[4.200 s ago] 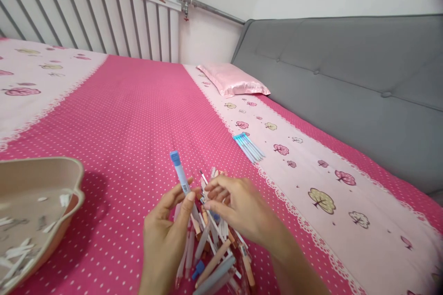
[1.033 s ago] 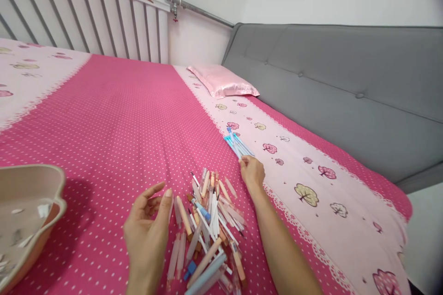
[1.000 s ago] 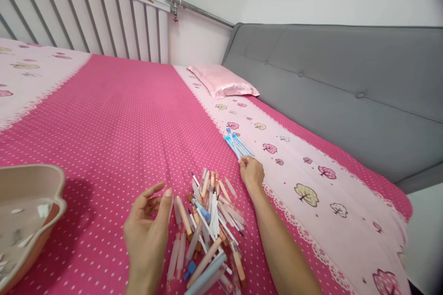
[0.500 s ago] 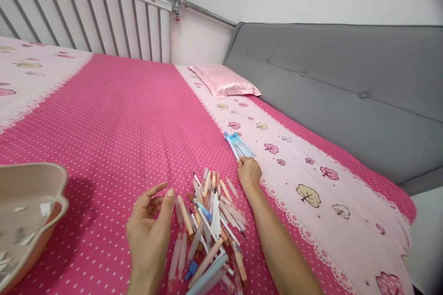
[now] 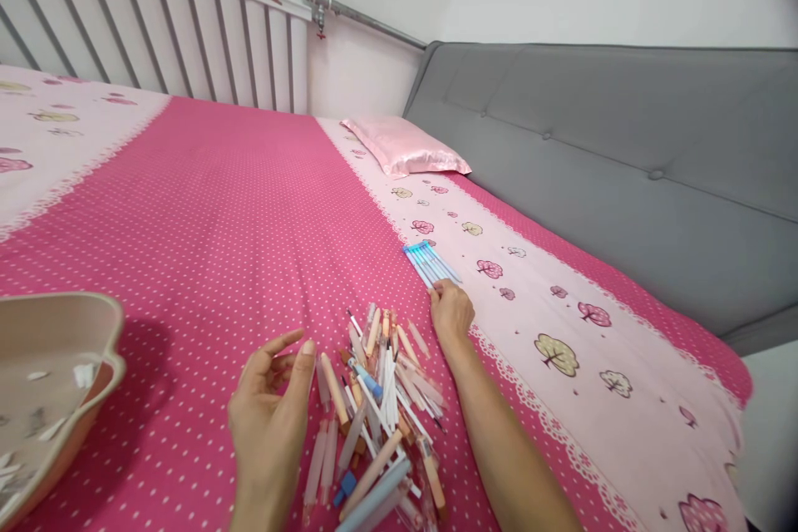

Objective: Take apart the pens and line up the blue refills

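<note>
A row of slim light-blue pens (image 5: 431, 263) lies side by side on the pink bedspread. At the near ends of these pens is my right hand (image 5: 450, 309), its fingers closed on the near end of a blue pen at the row's left side; the fingertips are partly hidden. My left hand (image 5: 272, 391) hovers with curved fingers and the thumb apart, holding nothing. Between my two arms sits a loose pile of pen parts (image 5: 380, 407), with peach and clear barrels, thin white refills and a few blue pieces.
To the left stands a beige tray (image 5: 115, 349) with small white scraps inside. A pink satin pillow (image 5: 408, 145) rests near the grey padded headboard (image 5: 592, 116). Along the back wall are a white slatted radiator (image 5: 187, 33) and a metal pipe (image 5: 367, 17).
My right hand has brought the leftmost blue pen down level into the row, where its top end stuck up before. My left hand and the pile look the same.
</note>
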Tool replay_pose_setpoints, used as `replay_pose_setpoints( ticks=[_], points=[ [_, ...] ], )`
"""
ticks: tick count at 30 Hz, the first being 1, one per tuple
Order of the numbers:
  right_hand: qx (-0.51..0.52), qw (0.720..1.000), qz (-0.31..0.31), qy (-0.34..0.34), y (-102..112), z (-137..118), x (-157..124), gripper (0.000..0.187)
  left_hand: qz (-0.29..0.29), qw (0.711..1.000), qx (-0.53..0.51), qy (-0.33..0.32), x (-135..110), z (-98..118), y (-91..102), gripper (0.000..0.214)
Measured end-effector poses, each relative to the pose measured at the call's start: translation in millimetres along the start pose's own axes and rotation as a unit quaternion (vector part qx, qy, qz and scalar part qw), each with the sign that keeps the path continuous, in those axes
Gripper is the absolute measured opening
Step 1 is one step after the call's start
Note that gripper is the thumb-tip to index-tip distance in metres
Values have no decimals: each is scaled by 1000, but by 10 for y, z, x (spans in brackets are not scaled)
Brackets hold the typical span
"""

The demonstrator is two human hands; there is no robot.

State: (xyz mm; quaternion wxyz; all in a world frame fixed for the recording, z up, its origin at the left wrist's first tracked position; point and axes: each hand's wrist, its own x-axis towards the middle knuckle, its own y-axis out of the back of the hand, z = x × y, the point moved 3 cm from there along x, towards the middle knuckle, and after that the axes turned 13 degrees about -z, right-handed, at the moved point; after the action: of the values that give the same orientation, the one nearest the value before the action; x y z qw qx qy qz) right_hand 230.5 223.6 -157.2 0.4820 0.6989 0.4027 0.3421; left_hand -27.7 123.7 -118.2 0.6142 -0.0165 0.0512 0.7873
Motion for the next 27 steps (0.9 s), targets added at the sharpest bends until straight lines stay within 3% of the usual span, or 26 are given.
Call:
replay_pose_setpoints(
  ticks=[27],
  points=[
    [19, 999, 26, -1, -51, 75, 29, 12, 2, 1000, 8, 4, -12, 20, -1, 49]
  ],
)
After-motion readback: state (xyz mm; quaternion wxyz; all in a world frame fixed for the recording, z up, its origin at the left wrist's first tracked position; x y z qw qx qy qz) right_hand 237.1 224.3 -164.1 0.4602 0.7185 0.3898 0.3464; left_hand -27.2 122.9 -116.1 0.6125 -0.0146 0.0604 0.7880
